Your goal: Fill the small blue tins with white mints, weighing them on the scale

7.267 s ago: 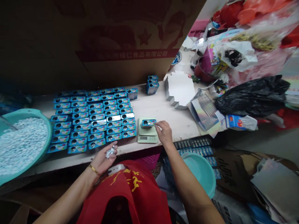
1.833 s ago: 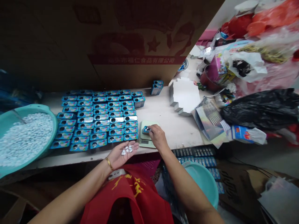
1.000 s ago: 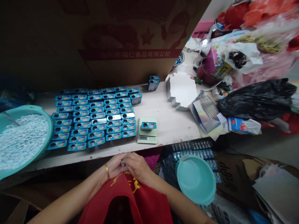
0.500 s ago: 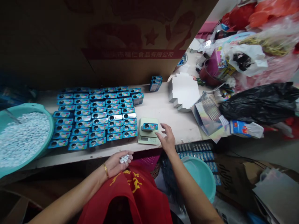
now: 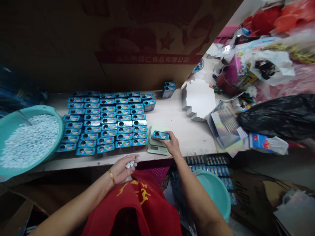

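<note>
My right hand [image 5: 172,144] grips the right end of a small blue tin [image 5: 159,135] between thumb and fingers. That tin is over the pan of a pale green kitchen scale [image 5: 157,149]; whether it still touches the pan I cannot tell. Palm up, my left hand [image 5: 125,167] is cupped around several pale candies [image 5: 130,163] in front of the table edge. Left of the scale, many matching blue tins [image 5: 124,136] stand packed in rows.
A teal basin [image 5: 57,137] of pale candies with a scoop handle stands at the left. Flat white cartons [image 5: 198,98] lie right of two tins [image 5: 168,91]. A large cardboard box [image 5: 137,73] closes off the back. Below right is another teal basin [image 5: 216,190].
My right hand has moved left and closed on the tin at the scale. My left hand still cups the candies. The view has shifted slightly.
</note>
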`<state>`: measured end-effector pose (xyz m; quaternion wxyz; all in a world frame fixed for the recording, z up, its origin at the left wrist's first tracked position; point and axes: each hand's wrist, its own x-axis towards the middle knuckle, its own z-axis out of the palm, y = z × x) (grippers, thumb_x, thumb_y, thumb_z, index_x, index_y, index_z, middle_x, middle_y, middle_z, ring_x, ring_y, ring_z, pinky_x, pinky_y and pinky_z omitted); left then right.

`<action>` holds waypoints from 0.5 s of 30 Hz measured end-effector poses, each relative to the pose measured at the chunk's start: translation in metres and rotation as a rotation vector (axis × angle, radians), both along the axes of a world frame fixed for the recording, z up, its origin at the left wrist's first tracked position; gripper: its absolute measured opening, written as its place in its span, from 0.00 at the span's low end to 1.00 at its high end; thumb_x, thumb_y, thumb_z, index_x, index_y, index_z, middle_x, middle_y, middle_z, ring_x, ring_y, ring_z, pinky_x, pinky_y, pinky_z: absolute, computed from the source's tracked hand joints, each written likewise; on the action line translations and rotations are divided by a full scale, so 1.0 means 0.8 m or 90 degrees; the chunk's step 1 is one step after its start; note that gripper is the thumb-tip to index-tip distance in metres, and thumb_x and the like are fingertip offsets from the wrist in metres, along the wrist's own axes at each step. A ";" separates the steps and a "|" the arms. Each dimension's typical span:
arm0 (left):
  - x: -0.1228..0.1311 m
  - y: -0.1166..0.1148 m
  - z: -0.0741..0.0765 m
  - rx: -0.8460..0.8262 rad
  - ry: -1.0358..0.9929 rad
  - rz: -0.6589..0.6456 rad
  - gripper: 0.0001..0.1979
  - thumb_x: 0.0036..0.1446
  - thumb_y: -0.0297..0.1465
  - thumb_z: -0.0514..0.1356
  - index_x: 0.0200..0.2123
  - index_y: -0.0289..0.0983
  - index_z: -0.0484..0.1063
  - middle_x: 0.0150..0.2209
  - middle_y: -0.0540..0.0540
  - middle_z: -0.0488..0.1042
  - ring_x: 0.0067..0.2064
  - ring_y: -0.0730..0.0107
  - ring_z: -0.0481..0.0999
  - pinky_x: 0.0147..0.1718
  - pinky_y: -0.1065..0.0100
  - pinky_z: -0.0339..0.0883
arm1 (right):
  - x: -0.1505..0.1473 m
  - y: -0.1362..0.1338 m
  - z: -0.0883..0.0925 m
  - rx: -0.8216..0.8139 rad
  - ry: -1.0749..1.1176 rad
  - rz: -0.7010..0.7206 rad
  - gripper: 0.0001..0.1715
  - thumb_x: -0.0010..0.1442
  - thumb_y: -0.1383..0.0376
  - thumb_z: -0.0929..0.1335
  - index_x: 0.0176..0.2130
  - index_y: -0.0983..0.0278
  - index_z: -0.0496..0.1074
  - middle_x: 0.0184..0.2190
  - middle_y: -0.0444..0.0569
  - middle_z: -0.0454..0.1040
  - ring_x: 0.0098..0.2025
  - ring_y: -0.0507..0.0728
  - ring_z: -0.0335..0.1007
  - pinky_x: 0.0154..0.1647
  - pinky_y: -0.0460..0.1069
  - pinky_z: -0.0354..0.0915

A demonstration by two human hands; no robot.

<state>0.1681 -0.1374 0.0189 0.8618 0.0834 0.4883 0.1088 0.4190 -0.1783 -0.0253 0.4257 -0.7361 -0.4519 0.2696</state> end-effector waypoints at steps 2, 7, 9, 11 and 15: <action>0.010 0.009 0.004 0.004 -0.006 0.022 0.10 0.49 0.27 0.57 0.37 0.30 0.68 0.26 0.46 0.70 0.24 0.79 0.70 0.19 0.78 0.63 | -0.009 -0.003 0.019 0.033 -0.062 0.012 0.19 0.47 0.62 0.66 0.40 0.64 0.64 0.35 0.48 0.67 0.38 0.56 0.63 0.39 0.51 0.61; 0.053 0.035 0.015 0.009 -0.033 0.071 0.11 0.52 0.32 0.54 0.33 0.29 0.68 0.24 0.45 0.70 0.23 0.77 0.69 0.17 0.78 0.62 | -0.042 -0.014 0.095 0.079 -0.274 0.130 0.21 0.52 0.65 0.64 0.47 0.62 0.61 0.41 0.51 0.66 0.44 0.58 0.59 0.44 0.54 0.57; 0.068 0.041 0.017 0.012 -0.042 0.092 0.10 0.52 0.33 0.54 0.30 0.30 0.67 0.22 0.46 0.69 0.22 0.77 0.69 0.16 0.78 0.60 | -0.050 -0.017 0.111 0.059 -0.335 0.183 0.22 0.52 0.67 0.63 0.49 0.62 0.60 0.42 0.51 0.65 0.43 0.59 0.59 0.43 0.54 0.57; 0.079 0.044 0.016 0.016 -0.036 0.101 0.10 0.51 0.34 0.55 0.28 0.31 0.67 0.21 0.47 0.68 0.21 0.78 0.68 0.15 0.78 0.59 | -0.052 -0.018 0.114 0.040 -0.365 0.200 0.22 0.52 0.67 0.63 0.48 0.63 0.61 0.41 0.52 0.66 0.42 0.59 0.59 0.41 0.54 0.57; 0.087 0.042 0.014 0.018 -0.030 0.079 0.10 0.50 0.34 0.56 0.28 0.31 0.67 0.21 0.49 0.66 0.20 0.78 0.67 0.15 0.78 0.58 | -0.052 -0.024 0.112 0.028 -0.404 0.185 0.21 0.52 0.68 0.63 0.48 0.64 0.61 0.41 0.52 0.66 0.42 0.59 0.59 0.42 0.54 0.57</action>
